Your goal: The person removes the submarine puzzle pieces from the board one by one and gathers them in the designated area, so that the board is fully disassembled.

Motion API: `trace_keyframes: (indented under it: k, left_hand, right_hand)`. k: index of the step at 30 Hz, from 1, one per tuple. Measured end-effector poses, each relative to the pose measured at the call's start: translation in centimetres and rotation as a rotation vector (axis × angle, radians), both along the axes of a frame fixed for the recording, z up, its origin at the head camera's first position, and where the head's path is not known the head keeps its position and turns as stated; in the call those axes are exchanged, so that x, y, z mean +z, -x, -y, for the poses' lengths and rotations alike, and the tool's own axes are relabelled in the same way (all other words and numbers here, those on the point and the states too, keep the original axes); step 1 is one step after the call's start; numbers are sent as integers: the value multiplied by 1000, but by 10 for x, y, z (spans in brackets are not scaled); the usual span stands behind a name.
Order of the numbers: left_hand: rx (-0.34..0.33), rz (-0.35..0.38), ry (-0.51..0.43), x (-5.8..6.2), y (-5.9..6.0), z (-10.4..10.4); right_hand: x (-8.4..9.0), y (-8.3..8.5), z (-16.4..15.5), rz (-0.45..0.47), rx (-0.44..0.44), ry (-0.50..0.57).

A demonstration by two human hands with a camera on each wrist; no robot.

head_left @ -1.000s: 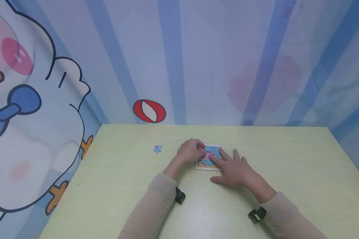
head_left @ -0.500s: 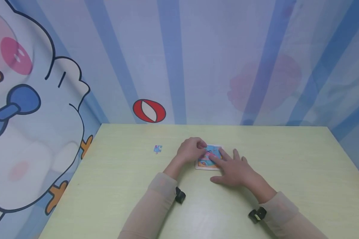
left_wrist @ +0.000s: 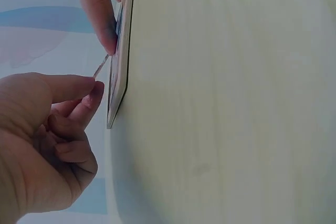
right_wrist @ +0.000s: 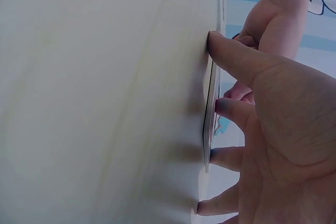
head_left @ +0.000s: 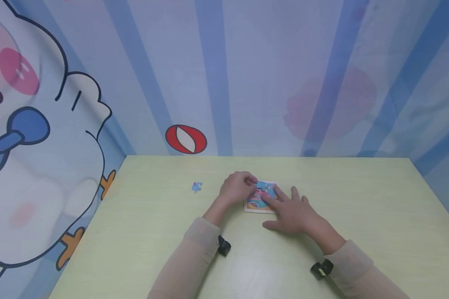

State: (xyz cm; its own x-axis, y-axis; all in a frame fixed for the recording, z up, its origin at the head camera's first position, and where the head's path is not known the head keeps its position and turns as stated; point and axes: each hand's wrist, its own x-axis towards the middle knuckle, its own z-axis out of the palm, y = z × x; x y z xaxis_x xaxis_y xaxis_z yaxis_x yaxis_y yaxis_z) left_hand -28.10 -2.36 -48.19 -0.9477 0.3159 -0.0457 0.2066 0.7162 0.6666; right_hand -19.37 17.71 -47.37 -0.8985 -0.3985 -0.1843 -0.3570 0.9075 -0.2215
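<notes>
A small square jigsaw puzzle [head_left: 258,211] with a pale frame lies on the table, its picture blue, pink and orange. My left hand [head_left: 237,187] is at its left side, thumb and fingertip pinching a thin puzzle piece [left_wrist: 100,66]. In the left wrist view that piece stands tilted, one edge at the puzzle's surface. My right hand [head_left: 293,214] is spread over the puzzle's right side. Index and middle fingertips touch the puzzle, while the thumb rests by its near edge. Fingers hide parts of the picture. A loose blue puzzle piece [head_left: 196,187] lies farther left.
The pale yellow table [head_left: 359,199] extends around the puzzle on all sides. Behind it hangs a blue striped cloth [head_left: 254,83], with a large white cartoon figure [head_left: 33,187] at the left. Each wrist carries a small black camera.
Small shifts of my left fingers and the pinched piece over the puzzle's upper left show a little more of the dark detail there. The right hand and loose piece stay put.
</notes>
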Motion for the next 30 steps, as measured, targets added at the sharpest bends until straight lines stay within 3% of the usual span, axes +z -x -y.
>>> trace_keyframes:
  k: [14, 30]
  left_hand:
    - [34, -32, -62, 11, -5, 46]
    - [131, 8, -86, 16, 6, 123]
  right_hand:
    - [-3, 2, 0, 7, -10, 6]
    - [0, 0, 0, 5, -3, 24]
